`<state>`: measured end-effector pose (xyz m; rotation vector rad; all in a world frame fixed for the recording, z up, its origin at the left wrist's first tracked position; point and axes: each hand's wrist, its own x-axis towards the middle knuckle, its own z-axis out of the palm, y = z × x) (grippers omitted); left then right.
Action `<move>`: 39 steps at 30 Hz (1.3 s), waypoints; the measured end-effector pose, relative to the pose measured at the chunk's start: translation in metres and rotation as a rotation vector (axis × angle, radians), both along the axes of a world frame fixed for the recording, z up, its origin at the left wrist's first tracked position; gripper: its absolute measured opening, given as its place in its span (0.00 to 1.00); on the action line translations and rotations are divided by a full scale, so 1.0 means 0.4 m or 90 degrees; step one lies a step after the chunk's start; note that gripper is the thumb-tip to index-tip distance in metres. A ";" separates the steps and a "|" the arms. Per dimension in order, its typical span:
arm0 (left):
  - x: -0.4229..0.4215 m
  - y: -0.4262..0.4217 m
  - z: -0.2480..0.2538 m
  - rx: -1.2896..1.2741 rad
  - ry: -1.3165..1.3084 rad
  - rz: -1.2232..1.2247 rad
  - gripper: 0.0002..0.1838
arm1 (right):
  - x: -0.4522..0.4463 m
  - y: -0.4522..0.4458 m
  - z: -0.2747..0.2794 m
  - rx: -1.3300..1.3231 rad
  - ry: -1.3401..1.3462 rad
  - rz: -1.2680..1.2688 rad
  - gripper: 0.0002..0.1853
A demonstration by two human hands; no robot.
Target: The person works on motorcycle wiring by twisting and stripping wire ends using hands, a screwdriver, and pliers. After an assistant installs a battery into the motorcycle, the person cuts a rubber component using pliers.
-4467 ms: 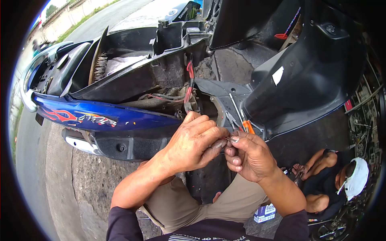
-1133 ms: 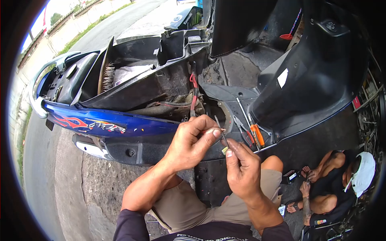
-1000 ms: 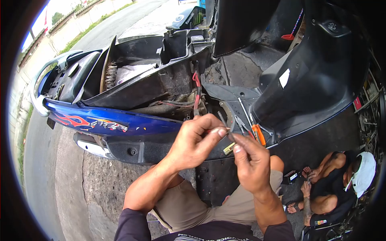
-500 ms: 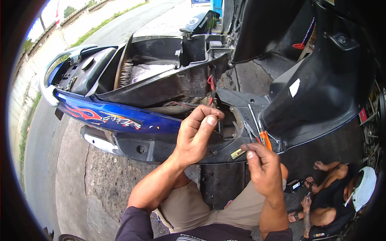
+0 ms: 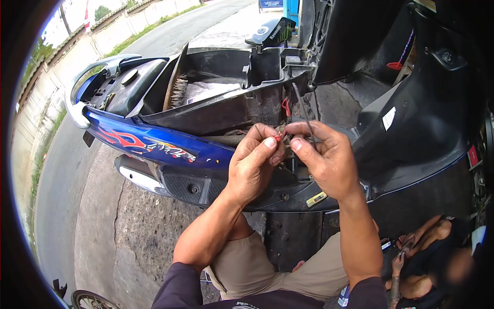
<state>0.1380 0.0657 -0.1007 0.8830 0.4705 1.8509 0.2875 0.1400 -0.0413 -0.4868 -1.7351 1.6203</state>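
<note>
Right hand (image 5: 332,160) shifts from beside yellow piece (image 5: 316,199) to beyond it. Left hand (image 5: 251,166), previously apart, now close to right hand. Orange handles beyond yellow piece: now hidden.

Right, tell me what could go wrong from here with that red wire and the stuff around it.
The red wire could slip, as the left hand pinches it only by the fingertips. The long dark strip in the right hand might snag, since it sticks well out past the fingers. The yellow item may get knocked off, lying near the footboard's edge.
</note>
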 end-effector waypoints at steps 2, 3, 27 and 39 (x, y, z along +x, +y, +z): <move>0.004 -0.004 0.009 -0.010 -0.004 0.007 0.05 | -0.020 0.011 -0.002 0.031 0.047 0.037 0.07; 0.006 -0.005 0.012 -0.020 -0.008 0.015 0.05 | -0.024 0.015 0.000 0.030 0.045 0.035 0.07; 0.033 -0.017 0.004 0.111 0.303 0.186 0.04 | 0.051 0.026 0.025 -0.003 -0.026 0.086 0.06; 0.032 -0.027 0.019 0.006 0.343 0.245 0.03 | 0.064 0.046 0.011 0.100 -0.050 0.082 0.05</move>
